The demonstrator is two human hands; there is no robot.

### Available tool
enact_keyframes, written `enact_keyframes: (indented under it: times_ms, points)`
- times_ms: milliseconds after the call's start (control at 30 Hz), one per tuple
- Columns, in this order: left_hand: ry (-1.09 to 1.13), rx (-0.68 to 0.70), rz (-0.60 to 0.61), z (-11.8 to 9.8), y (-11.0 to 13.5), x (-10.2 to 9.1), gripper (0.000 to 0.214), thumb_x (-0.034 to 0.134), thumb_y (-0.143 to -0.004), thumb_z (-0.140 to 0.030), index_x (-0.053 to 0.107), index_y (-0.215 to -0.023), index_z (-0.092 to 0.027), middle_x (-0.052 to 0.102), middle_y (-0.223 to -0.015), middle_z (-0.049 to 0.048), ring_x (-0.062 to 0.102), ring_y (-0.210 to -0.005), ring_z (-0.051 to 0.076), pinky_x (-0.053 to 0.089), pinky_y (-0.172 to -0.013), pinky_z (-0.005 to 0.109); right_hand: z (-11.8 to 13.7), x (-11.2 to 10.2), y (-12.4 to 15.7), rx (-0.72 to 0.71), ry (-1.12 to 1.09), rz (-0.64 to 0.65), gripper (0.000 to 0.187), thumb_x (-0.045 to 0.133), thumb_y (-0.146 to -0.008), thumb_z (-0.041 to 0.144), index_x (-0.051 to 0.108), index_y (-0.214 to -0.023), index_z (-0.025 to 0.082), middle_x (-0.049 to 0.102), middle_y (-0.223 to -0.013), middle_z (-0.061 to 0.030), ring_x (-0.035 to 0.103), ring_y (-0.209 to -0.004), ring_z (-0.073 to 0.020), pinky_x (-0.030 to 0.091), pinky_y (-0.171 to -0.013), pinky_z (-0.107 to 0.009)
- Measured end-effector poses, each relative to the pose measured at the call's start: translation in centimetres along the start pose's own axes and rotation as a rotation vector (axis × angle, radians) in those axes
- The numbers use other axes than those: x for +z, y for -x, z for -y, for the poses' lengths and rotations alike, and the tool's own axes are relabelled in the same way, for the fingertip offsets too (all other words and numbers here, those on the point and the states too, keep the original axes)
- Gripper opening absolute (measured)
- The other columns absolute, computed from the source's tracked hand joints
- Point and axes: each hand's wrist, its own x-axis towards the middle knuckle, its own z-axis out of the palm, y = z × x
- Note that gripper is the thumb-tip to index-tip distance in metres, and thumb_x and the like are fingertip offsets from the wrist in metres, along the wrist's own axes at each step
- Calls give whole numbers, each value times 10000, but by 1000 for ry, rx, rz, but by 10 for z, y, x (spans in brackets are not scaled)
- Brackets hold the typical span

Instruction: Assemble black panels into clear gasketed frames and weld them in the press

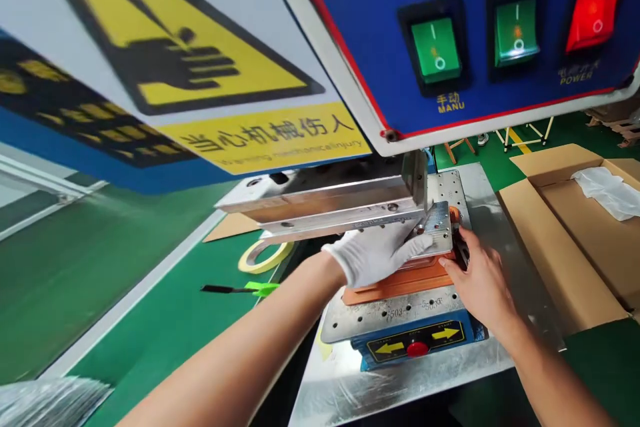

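Observation:
My left hand (377, 252), in a white glove, lies flat with its fingers stretched over the orange pad (400, 283) of a small press, under the metal press bar (340, 210). My bare right hand (483, 280) is at the pad's right edge, fingers curled against a small dark part (461, 250) there; what it grips is partly hidden. The pad rests on a perforated metal plate (395, 313) above a blue base with a red button (417, 349).
The machine's blue control panel (500, 33) with two green switches and a red one hangs overhead, beside a yellow hand-crush warning sign (200, 60). An open cardboard box (575, 240) stands right. A tape roll (263, 257) and a green-handled tool (250, 289) lie left.

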Motion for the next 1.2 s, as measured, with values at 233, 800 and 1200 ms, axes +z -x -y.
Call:
enact_keyframes:
  times_ms: [233, 800, 1200]
  points:
    - [-19, -64, 57, -6, -9, 13, 805, 309, -1068, -687, 288, -1705, -196, 658, -1436, 184, 734, -1145, 361, 545, -988, 451, -3, -9, -2, -8, -84, 38, 583, 766, -911, 232, 592, -1467, 218, 720, -1348, -132, 719, -1211, -340, 605, -1049, -533]
    - [-137, -73, 7, -22, -13, 14, 742, 306, -1095, -608, 213, -1731, -237, 596, -1564, 181, 649, -1351, 374, 499, -1098, 470, -11, -19, -4, -239, 43, 4, 624, 718, -935, 186, 565, -1540, 200, 653, -1441, -152, 622, -1338, -355, 532, -1168, -564]
    - [11, -37, -550, 25, 96, 54, 519, 400, -1099, -375, 542, -1545, -151, 528, -1635, 178, 462, -1544, 314, 388, -1272, 490, 75, 35, -9, -730, 237, 122, 465, 417, -1106, 198, 585, -1539, 169, 642, -1545, -125, 554, -1444, -331, 417, -1231, -569]
